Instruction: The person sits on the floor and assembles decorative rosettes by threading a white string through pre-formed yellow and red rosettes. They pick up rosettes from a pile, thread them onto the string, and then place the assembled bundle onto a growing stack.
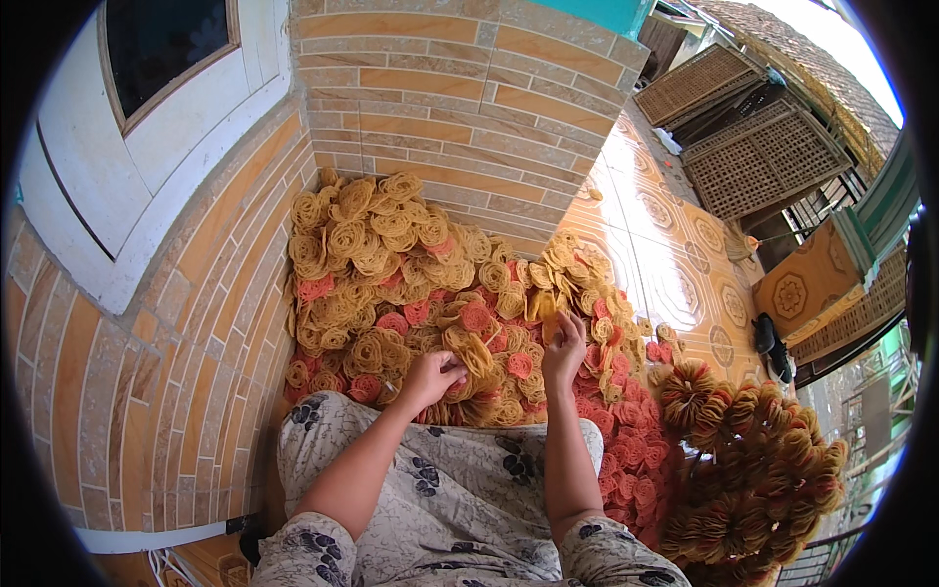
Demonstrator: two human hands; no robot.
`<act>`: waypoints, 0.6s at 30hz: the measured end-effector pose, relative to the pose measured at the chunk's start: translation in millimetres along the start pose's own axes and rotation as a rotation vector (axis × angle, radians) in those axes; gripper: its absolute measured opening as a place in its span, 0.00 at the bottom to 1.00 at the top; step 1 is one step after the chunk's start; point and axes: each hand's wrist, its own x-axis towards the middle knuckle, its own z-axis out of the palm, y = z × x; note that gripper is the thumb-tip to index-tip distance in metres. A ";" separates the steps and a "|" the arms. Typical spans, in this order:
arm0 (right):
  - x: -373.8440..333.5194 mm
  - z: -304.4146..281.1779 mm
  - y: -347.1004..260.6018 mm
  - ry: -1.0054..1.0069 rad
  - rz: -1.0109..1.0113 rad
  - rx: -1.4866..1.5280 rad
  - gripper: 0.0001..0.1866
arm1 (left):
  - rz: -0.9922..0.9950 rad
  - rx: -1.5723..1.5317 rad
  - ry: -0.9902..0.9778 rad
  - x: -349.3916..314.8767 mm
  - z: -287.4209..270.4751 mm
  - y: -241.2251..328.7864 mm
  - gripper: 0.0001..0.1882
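My left hand (433, 378) is closed on a small stack of yellow coiled crackers (476, 358), thin lacy discs standing on edge above the heap. A thin pale stick or string (495, 334) shows beside that stack. To the right, my right hand (564, 350) is raised with its fingertips pinched together; a bright yellow disc (544, 305) shows right by them, and I cannot tell whether it is gripped. Below both hands spreads a large heap of loose yellow coiled crackers (367, 308), with pinkish-red ones (519, 365) mixed in.
Pinkish-red discs (634, 455) lie thickly beside my right knee. Strung bundles of discs (748, 460) pile up farther right. A tiled wall (430, 108) bounds the heap at the back and left, near a white door (166, 147). Woven racks (763, 157) and dark footwear (772, 347) are beyond.
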 end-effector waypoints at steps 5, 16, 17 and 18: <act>-8.3 10.4 -11.5 -0.322 0.203 0.424 0.25 | 0.003 0.042 -0.010 1.3 1.1 -2.0 0.10; -18.7 11.4 -44.8 -0.416 -0.100 0.309 0.20 | 0.002 0.035 -0.022 2.0 1.3 -4.6 0.09; -17.8 10.5 -49.2 -0.460 -0.192 0.238 0.20 | 0.003 0.012 -0.009 1.5 1.2 -5.0 0.09; -16.0 11.0 -53.8 -0.505 -0.270 0.164 0.19 | -0.011 -0.011 0.003 1.7 0.6 -5.6 0.09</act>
